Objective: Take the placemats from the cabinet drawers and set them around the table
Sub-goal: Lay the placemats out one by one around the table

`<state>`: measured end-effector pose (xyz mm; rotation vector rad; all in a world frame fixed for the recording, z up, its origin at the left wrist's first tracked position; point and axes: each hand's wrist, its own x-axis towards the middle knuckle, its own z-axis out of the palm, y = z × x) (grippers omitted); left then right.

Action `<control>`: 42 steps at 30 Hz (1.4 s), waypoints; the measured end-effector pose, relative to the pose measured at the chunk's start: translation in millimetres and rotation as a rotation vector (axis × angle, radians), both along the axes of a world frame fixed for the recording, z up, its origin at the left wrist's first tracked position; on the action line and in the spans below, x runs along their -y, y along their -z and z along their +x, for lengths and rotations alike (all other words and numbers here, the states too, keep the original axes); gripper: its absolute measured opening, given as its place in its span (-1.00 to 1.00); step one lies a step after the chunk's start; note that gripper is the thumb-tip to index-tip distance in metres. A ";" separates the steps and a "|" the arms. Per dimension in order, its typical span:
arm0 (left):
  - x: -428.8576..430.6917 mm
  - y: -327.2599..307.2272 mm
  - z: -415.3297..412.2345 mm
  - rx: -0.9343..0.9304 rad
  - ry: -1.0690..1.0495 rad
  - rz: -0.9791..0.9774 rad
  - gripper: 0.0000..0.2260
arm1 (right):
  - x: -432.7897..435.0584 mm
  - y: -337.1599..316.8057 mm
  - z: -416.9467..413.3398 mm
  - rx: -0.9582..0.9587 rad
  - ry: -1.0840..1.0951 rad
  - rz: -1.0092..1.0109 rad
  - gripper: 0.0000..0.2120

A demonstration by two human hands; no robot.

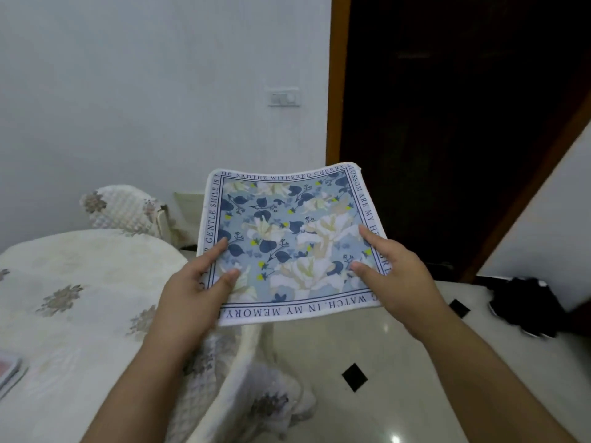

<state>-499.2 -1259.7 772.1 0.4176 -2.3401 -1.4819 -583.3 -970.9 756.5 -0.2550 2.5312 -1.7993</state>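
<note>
A square placemat point(287, 238) with blue and white flowers and a lettered border is held flat in the air in front of me, beside the table's right edge. My left hand point(195, 282) grips its near left edge, thumb on top. My right hand point(393, 270) grips its near right edge the same way. The table point(73, 282) at the left wears a cream quilted cloth with grey flower motifs. No cabinet or drawer is in view.
A chair with a quilted cover point(121, 209) stands behind the table. A second covered chair back point(243, 372) is just below my arms. A flat pinkish object point(9, 372) lies at the table's left edge. A dark doorway point(447, 123) opens ahead, and something black point(531, 305) lies on the tiled floor point(367, 346).
</note>
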 end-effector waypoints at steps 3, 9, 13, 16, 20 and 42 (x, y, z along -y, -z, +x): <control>-37.7 -0.6 -35.0 -0.019 0.024 0.030 -0.57 | -40.2 -5.5 -30.0 -0.002 0.016 0.032 -0.41; -94.4 3.2 -92.1 -0.042 0.040 0.062 -0.56 | -85.6 -11.0 -88.2 -0.076 0.050 0.163 -0.46; -105.5 6.6 -123.5 -0.003 0.051 0.062 -0.55 | -93.3 -6.2 -122.5 -0.043 0.050 0.161 -0.46; -98.8 11.2 -145.4 0.017 0.030 0.078 -0.53 | -88.5 0.2 -149.6 -0.030 0.037 0.138 -0.46; -77.8 22.9 -186.0 0.035 -0.002 0.089 -0.54 | -66.9 9.2 -198.2 -0.019 0.000 0.137 -0.46; 128.6 49.1 -440.8 0.054 -0.424 0.129 -0.54 | 198.6 15.3 -549.5 -0.048 -0.407 0.080 -0.46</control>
